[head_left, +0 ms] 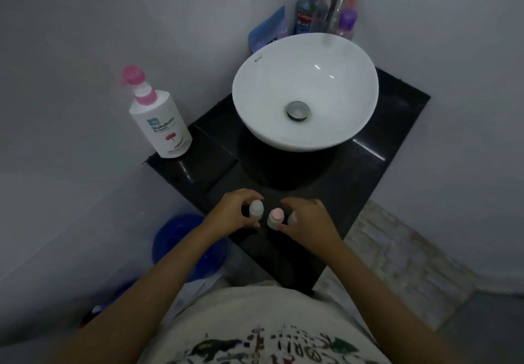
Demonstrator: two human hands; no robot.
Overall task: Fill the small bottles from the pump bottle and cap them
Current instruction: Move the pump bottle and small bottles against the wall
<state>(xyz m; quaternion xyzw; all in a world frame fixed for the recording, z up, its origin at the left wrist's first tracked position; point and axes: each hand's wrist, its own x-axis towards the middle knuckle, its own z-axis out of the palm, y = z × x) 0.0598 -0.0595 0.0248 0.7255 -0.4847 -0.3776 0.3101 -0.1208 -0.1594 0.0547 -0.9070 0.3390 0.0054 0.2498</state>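
Left arm: I see it bare, reaching up from the lower left of the view, forearm angled inward toward the middle.
Left hand (234, 212): I see it palm down with fingers curled, thumb low and forefinger arched high, pinching a small white-capped bottle (256, 208).
Right arm: I see it bare, coming from the lower right, forearm angled inward to meet the other.
Right hand (307, 217): I see it palm down, fingers bent and spread, fingertips at a small pink-capped bottle (275, 217); whether they grip it I cannot tell.
Hands together: I see them near each other, not touching.
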